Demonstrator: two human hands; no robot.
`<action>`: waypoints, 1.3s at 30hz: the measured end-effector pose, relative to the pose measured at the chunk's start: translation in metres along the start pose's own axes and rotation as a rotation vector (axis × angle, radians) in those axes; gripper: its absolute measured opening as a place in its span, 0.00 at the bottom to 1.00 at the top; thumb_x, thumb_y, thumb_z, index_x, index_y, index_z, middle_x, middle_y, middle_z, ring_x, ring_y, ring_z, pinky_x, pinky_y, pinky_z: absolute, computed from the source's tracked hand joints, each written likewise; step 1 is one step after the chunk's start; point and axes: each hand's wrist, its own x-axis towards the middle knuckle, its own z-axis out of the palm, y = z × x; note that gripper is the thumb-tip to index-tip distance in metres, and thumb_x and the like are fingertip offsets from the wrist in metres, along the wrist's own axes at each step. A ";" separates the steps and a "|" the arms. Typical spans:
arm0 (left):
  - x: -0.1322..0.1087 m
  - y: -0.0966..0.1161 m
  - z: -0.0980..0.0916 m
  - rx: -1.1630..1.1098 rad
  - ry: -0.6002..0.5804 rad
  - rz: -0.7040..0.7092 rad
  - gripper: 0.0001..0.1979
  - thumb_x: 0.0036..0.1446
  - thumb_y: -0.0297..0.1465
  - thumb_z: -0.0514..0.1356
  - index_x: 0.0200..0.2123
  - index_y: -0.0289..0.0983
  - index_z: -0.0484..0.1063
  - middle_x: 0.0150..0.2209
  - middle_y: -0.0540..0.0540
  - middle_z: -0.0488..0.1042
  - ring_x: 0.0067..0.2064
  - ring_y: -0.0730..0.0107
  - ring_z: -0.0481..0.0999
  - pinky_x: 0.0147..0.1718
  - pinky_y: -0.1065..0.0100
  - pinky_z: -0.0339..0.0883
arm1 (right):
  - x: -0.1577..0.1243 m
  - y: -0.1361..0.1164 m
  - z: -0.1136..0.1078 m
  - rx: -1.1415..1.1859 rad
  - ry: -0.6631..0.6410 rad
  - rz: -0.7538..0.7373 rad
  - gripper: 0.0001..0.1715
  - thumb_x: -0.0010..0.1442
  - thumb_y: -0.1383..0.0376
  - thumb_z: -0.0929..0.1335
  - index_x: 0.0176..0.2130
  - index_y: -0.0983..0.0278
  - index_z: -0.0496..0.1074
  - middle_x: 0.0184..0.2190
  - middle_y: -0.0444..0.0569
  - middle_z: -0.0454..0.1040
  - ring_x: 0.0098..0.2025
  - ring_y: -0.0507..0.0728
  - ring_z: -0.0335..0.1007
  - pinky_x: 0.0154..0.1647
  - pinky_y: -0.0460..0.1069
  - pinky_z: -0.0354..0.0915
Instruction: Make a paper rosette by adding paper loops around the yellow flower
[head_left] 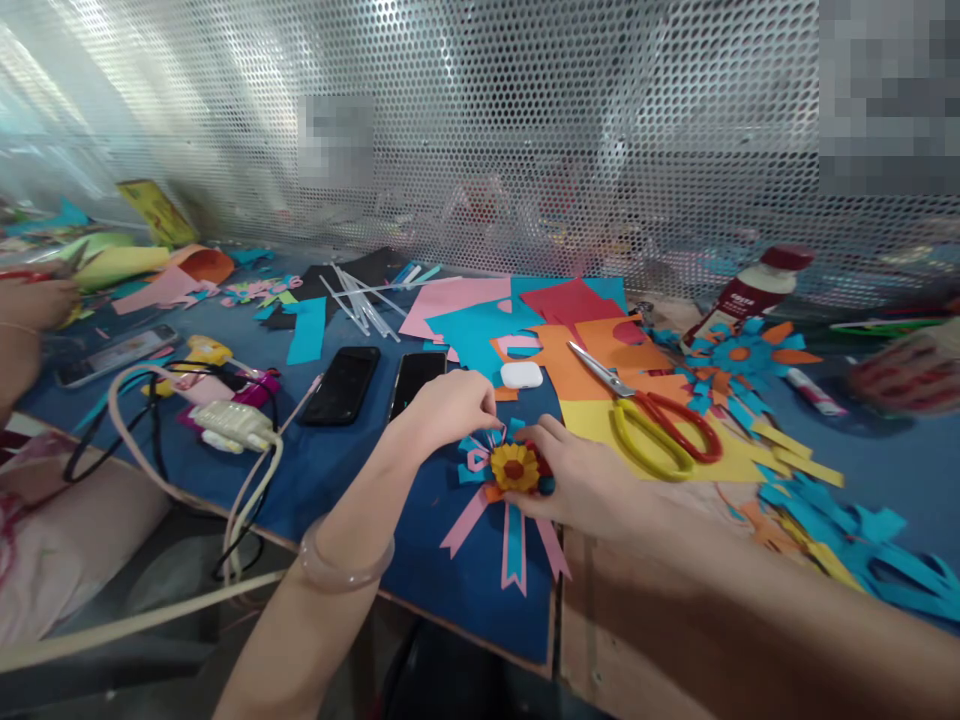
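A paper flower rosette with a yellow-orange centre, blue petals and pink loops lies on the blue table near its front edge. Pink and blue ribbon tails fan out below it. My right hand grips the rosette's right side, thumb low and fingers curled over the top. At its upper left, my left hand is closed with fingertips pinched at the petals; what sits between them is hidden. Just beyond the hands is a white earbud case. Scissors with red and yellow handles lie open to the right.
Coloured paper sheets cover the back. Two phones lie left of my hands, near tangled cables and a glue gun. A bottle and a blue-orange paper flower stand right. Another person's hand holds scissors far left.
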 end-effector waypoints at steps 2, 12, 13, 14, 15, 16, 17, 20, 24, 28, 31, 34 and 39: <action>0.000 -0.002 0.000 -0.016 0.004 0.011 0.09 0.49 0.38 0.64 0.26 0.37 0.77 0.27 0.47 0.78 0.31 0.66 0.75 0.27 0.70 0.61 | -0.001 0.000 -0.001 0.010 0.004 -0.012 0.33 0.48 0.45 0.69 0.45 0.66 0.68 0.36 0.50 0.68 0.31 0.58 0.70 0.23 0.49 0.56; 0.003 -0.006 0.000 -0.064 0.076 0.059 0.09 0.53 0.38 0.61 0.31 0.38 0.77 0.35 0.47 0.79 0.36 0.66 0.75 0.34 0.69 0.63 | -0.002 0.011 -0.014 0.231 0.182 0.104 0.14 0.61 0.58 0.63 0.42 0.63 0.70 0.32 0.47 0.70 0.28 0.53 0.66 0.28 0.48 0.58; 0.003 -0.006 0.000 -0.063 0.096 0.061 0.10 0.54 0.38 0.60 0.31 0.38 0.76 0.35 0.47 0.79 0.35 0.66 0.75 0.34 0.69 0.63 | -0.003 0.012 -0.016 0.272 0.200 0.130 0.14 0.62 0.58 0.62 0.43 0.63 0.70 0.29 0.46 0.69 0.27 0.53 0.65 0.28 0.48 0.58; 0.002 -0.005 0.000 -0.062 0.116 0.063 0.10 0.55 0.38 0.60 0.31 0.38 0.76 0.35 0.47 0.79 0.35 0.66 0.75 0.34 0.68 0.63 | -0.005 0.012 -0.018 0.325 0.214 0.159 0.14 0.62 0.58 0.62 0.43 0.63 0.70 0.26 0.45 0.68 0.26 0.53 0.64 0.27 0.48 0.58; 0.002 -0.004 0.001 -0.060 0.135 0.062 0.10 0.55 0.39 0.60 0.31 0.39 0.76 0.34 0.47 0.79 0.35 0.66 0.75 0.34 0.68 0.62 | -0.008 0.012 -0.020 0.394 0.226 0.191 0.15 0.62 0.57 0.62 0.44 0.63 0.70 0.24 0.44 0.66 0.25 0.53 0.63 0.26 0.48 0.58; 0.002 -0.003 0.001 -0.055 0.153 0.058 0.11 0.55 0.39 0.60 0.31 0.39 0.76 0.34 0.48 0.79 0.35 0.66 0.75 0.34 0.67 0.62 | -0.011 0.012 -0.021 0.478 0.239 0.229 0.16 0.62 0.57 0.62 0.44 0.63 0.69 0.23 0.43 0.65 0.24 0.52 0.62 0.26 0.48 0.58; 0.002 -0.002 0.001 -0.048 0.167 0.052 0.11 0.55 0.40 0.60 0.31 0.39 0.76 0.34 0.48 0.79 0.35 0.66 0.75 0.35 0.67 0.62 | -0.014 0.012 -0.020 0.573 0.254 0.271 0.16 0.62 0.56 0.61 0.44 0.63 0.69 0.23 0.43 0.64 0.24 0.52 0.61 0.25 0.48 0.58; 0.000 0.004 0.001 -0.015 0.197 0.014 0.12 0.56 0.40 0.59 0.32 0.39 0.76 0.33 0.47 0.79 0.35 0.65 0.75 0.36 0.65 0.61 | -0.024 0.011 -0.014 0.881 0.320 0.444 0.16 0.62 0.55 0.62 0.43 0.62 0.68 0.22 0.40 0.60 0.20 0.49 0.54 0.18 0.45 0.52; -0.003 0.013 0.000 0.056 0.203 -0.060 0.14 0.59 0.42 0.56 0.33 0.39 0.76 0.32 0.45 0.78 0.37 0.61 0.75 0.30 0.66 0.60 | -0.037 0.012 0.002 1.225 0.357 0.636 0.18 0.61 0.51 0.63 0.45 0.59 0.66 0.18 0.35 0.48 0.16 0.47 0.40 0.14 0.44 0.40; -0.002 0.016 0.001 0.165 0.210 -0.106 0.16 0.60 0.43 0.55 0.35 0.39 0.76 0.32 0.43 0.77 0.36 0.60 0.75 0.27 0.67 0.58 | -0.044 0.013 0.015 1.348 0.441 0.650 0.16 0.61 0.53 0.65 0.44 0.59 0.66 0.17 0.34 0.46 0.17 0.47 0.40 0.15 0.43 0.40; 0.000 0.014 0.004 0.215 0.181 -0.106 0.16 0.60 0.43 0.54 0.34 0.38 0.75 0.32 0.43 0.77 0.34 0.61 0.74 0.27 0.67 0.58 | -0.047 0.014 0.019 1.380 0.439 0.616 0.14 0.60 0.55 0.65 0.44 0.58 0.67 0.18 0.35 0.46 0.18 0.47 0.40 0.15 0.43 0.40; 0.002 0.012 0.007 0.238 0.162 -0.099 0.19 0.61 0.44 0.52 0.31 0.37 0.75 0.31 0.43 0.76 0.33 0.62 0.74 0.26 0.67 0.57 | -0.048 0.015 0.021 1.380 0.418 0.603 0.13 0.60 0.56 0.66 0.43 0.59 0.67 0.18 0.35 0.47 0.18 0.47 0.40 0.15 0.43 0.40; 0.003 0.011 0.010 0.255 0.145 -0.100 0.20 0.62 0.44 0.51 0.31 0.37 0.74 0.31 0.42 0.76 0.33 0.61 0.74 0.27 0.68 0.57 | -0.048 0.018 0.022 1.417 0.439 0.594 0.11 0.60 0.57 0.66 0.42 0.59 0.67 0.18 0.35 0.47 0.18 0.47 0.40 0.16 0.44 0.39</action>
